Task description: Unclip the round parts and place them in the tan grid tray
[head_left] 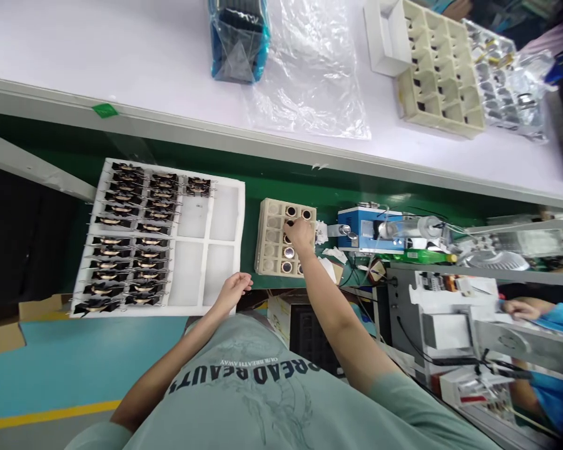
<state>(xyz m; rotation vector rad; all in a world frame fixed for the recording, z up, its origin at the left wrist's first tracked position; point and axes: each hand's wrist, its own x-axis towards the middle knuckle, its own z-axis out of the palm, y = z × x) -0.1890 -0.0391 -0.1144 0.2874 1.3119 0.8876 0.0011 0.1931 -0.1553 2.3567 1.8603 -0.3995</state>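
Right hand (303, 237) reaches into the beige grid tray (271, 232) on the green belt (51, 134), fingers bent down over a round part (289, 252); can't tell if it grips one. The tray's long axis runs away from the person. Left hand (234, 290) is loosely open and holds nothing, fingertips on the near edge of the white foam tray (225, 215) of dark coil parts (122, 244), just left of the beige tray.

A narrow strip of green surface (251, 187) lies open between the white foam tray (225, 187) and the small grid tray (268, 215). The foam tray's right compartments are bare, while dark parts (126, 237) pack its left columns. Right of the grid tray, a blue box (356, 228), paper scraps (331, 259) and wires (356, 265) crowd the way. A grey rail (263, 142) bounds the far side.
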